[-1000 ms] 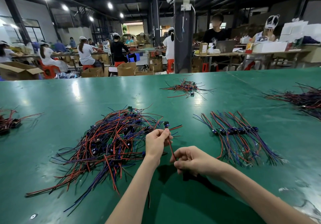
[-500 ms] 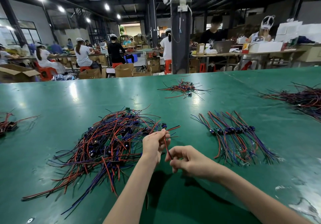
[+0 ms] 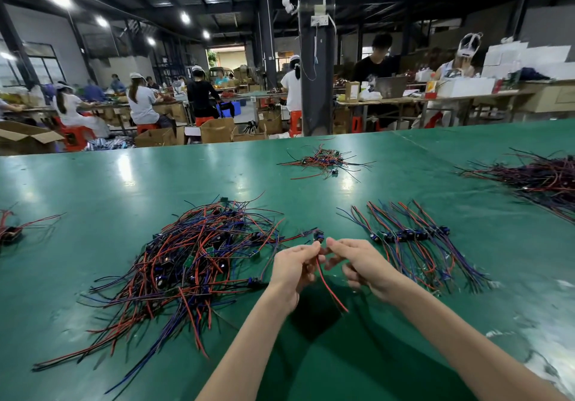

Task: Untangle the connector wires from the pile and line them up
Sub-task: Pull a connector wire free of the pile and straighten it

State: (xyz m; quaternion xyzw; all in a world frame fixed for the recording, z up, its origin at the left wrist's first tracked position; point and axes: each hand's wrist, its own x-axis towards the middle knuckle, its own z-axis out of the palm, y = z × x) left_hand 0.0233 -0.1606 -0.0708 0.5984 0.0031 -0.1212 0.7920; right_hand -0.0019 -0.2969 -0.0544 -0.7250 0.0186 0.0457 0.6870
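Note:
A tangled pile of red, blue and black connector wires point(image 3: 193, 257) lies on the green table point(image 3: 93, 183), left of my hands. To the right, several wires lie lined up in a row point(image 3: 410, 239), their dark connectors side by side. My left hand point(image 3: 294, 268) pinches one connector wire point(image 3: 328, 288) near its small dark connector; its red lead hangs down toward the table. My right hand point(image 3: 361, 265) meets the left at the same wire, thumb and forefinger closed on it just below the connector.
A smaller wire pile point(image 3: 323, 161) lies at the table's far middle, a dark wire heap point(image 3: 538, 176) at the far right, and a few wires point(image 3: 12, 229) at the left edge. Beyond the table stand a black pillar point(image 3: 315, 58), seated workers and cardboard boxes.
My right hand has risen from lower on the red lead up to my left hand's fingertips near the connector. The wire has moved slightly right, away from the pile.

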